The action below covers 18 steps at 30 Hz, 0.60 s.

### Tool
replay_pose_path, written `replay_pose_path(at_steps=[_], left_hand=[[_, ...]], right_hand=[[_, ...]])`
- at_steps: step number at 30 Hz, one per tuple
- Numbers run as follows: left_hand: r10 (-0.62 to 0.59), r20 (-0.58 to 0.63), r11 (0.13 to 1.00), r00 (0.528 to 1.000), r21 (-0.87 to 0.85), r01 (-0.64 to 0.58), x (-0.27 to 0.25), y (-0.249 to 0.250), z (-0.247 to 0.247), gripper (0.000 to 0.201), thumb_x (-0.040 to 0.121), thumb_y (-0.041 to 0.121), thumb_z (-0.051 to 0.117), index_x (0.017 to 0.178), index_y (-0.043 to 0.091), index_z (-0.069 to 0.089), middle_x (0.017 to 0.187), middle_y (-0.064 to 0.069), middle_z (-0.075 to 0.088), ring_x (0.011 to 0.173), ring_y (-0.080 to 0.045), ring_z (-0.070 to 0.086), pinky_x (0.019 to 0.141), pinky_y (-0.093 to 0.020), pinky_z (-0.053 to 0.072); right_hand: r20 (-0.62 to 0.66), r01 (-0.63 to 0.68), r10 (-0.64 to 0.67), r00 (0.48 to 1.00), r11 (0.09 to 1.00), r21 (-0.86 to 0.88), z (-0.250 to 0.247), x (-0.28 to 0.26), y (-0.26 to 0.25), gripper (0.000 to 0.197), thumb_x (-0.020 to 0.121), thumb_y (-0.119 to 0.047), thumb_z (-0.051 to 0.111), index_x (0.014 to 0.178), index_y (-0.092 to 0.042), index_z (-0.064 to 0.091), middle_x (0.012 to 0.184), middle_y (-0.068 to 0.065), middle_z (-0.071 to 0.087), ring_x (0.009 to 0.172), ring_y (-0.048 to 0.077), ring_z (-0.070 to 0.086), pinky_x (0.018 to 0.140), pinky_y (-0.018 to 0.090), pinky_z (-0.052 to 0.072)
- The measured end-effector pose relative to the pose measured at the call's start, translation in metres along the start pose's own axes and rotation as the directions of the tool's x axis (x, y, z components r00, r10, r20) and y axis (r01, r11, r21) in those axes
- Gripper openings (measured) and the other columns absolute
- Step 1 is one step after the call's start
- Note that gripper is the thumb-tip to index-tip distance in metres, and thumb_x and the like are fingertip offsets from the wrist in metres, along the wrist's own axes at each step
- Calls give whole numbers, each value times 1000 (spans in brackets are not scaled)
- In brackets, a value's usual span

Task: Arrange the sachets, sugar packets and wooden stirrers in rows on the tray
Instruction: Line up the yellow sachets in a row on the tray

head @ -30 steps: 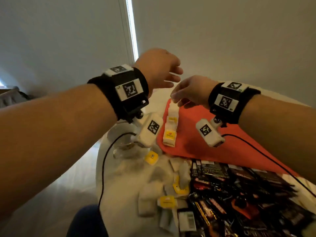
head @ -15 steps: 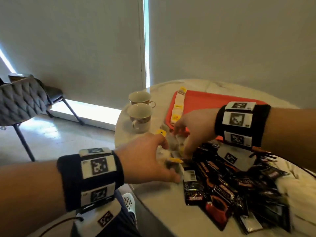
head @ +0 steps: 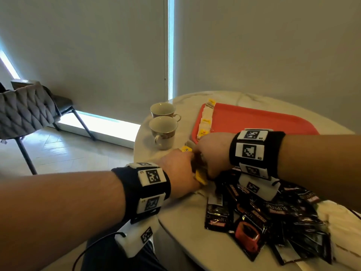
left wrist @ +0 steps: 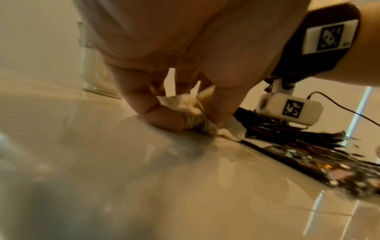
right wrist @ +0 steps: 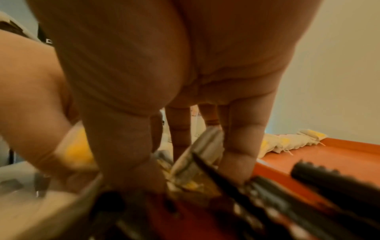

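A round pale table (head: pixel 175 218) stands before grey blinds, with a chair (head: pixel 25 112) at left and two cups (head: pixel 163 132) near the table's far-left edge. The red tray (head: pixel 254 122) lies at the far side; a single row of white tea bags (head: pixel 205 122) with yellow tags runs along its left rim, long axis pointing away from the person. Black sachets (head: pixel 263 218) lie heaped on the table at near right, off the tray. Between heap and tray both hands meet over a small pile of loose tea bags. The left hand (head: pixel 179 173) has its fingers (left wrist: pixel 144 104) curled down, pinching a crumpled white tea bag (left wrist: pixel 185 107) against the tabletop. The right hand (head: pixel 213 153) has fingers (right wrist: pixel 240 146) bent down around a tea bag (right wrist: pixel 197 155); a firm hold cannot be confirmed through blur. The tray lies beyond and just right of both grips, the right hand nearer its row. No sugar packets or stirrers are distinguishable.
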<state>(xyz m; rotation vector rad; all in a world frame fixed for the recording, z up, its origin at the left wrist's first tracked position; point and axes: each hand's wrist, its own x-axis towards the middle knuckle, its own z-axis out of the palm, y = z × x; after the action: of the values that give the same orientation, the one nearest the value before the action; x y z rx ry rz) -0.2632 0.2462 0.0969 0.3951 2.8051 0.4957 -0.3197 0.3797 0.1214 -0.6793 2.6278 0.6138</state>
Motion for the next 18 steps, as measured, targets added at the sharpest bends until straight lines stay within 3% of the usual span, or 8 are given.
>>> replay_pose_path(at_steps=[3, 6, 9, 12, 14, 18], left_hand=[[-39, -24, 998, 999, -41, 38, 0, -10, -5, 20, 88, 31, 73, 106, 27, 64, 94, 6, 63, 85, -13, 61, 63, -22, 45], [-82, -51, 989, 995, -131, 75, -2, -24, -8, 18, 82, 21, 75, 88, 28, 60, 87, 6, 62, 81, -14, 59, 63, -24, 43], [-124, -73, 967, 990, -231, 104, -3, -38, -12, 17, 85, 21, 76, 90, 26, 61, 87, 3, 63, 78, -13, 59, 62, -21, 45], [-173, -88, 904, 981, -410, 122, -5, -47, -15, 25, 85, 18, 79, 104, 24, 63, 94, -4, 66, 83, -20, 69, 72, -33, 64], [-195, -66, 841, 978, -524, 133, -7, -52, -15, 32, 86, 12, 79, 112, 23, 65, 98, -8, 69, 85, -26, 74, 75, -42, 66], [-221, -12, 705, 975, -693, 152, -8, -55, -14, 21, 89, 3, 76, 106, 15, 74, 100, -15, 74, 90, -30, 77, 80, -44, 66]], right_hand=[[-10, -8, 9, 1000, 994, 111, 0, 2, 4, 34, 80, -39, 78, 109, -24, 69, 101, -2, 69, 90, 17, 65, 66, 27, 53], [-27, -35, 45, 999, 951, 307, -1, 0, 13, 21, 77, -33, 79, 95, -25, 71, 89, -5, 70, 80, 12, 65, 57, 26, 49], [-31, -63, 90, 995, 864, 499, -5, 0, 25, 14, 77, -30, 80, 79, -21, 70, 72, -5, 70, 65, 12, 65, 52, 24, 46], [-52, -64, 133, 990, 737, 672, -11, -1, 39, 13, 75, -28, 82, 83, -18, 76, 77, -2, 76, 72, 14, 74, 63, 27, 58], [-75, -29, 139, 988, 625, 780, -14, 0, 47, 22, 76, -22, 83, 93, -9, 77, 88, 9, 78, 84, 23, 76, 77, 38, 64], [-113, 69, 122, 986, 324, 944, -21, -7, 55, 31, 80, 0, 77, 107, 12, 69, 101, 27, 73, 83, 28, 75, 77, 37, 63]])
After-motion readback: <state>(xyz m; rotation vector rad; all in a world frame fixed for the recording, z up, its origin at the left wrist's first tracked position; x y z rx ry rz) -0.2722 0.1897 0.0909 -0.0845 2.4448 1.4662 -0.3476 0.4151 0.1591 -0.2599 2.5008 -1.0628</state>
